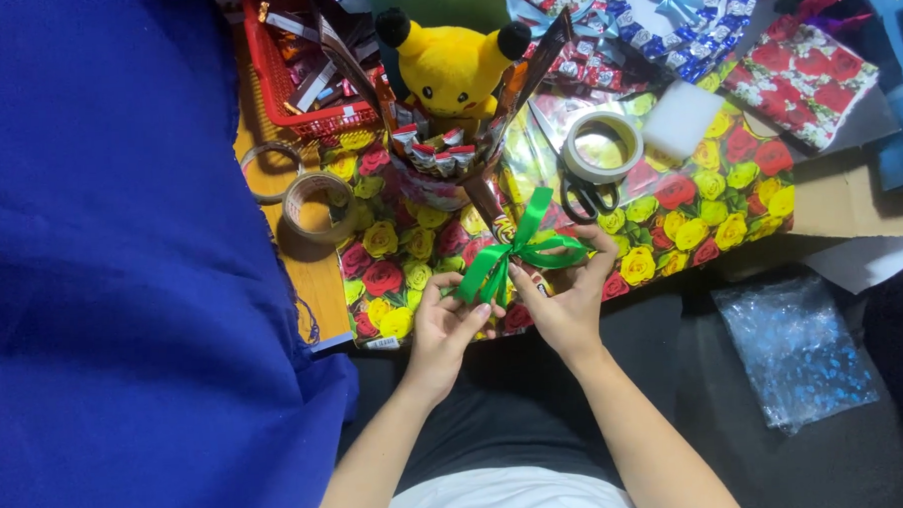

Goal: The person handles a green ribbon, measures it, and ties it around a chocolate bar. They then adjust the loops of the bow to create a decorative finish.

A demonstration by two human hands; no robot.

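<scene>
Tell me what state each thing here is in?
green ribbon: tied in a bow, pinched by both hands
left hand: gripping a loop
right hand: gripping a loop
scissors: closed, lying flat
tape roll: lying flat
plush toy: upright in bouquet

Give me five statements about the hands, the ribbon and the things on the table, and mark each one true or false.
1. Both hands, left hand and right hand, are on the green ribbon bow. True.
2. The ribbon bow is red. False: it is green.
3. A yellow plush toy sits at the top of the bouquet. True.
4. The black-handled scissors are in the right hand. False: they lie on the rose-print wrapping paper.
5. The basket is blue. False: it is red.
</scene>
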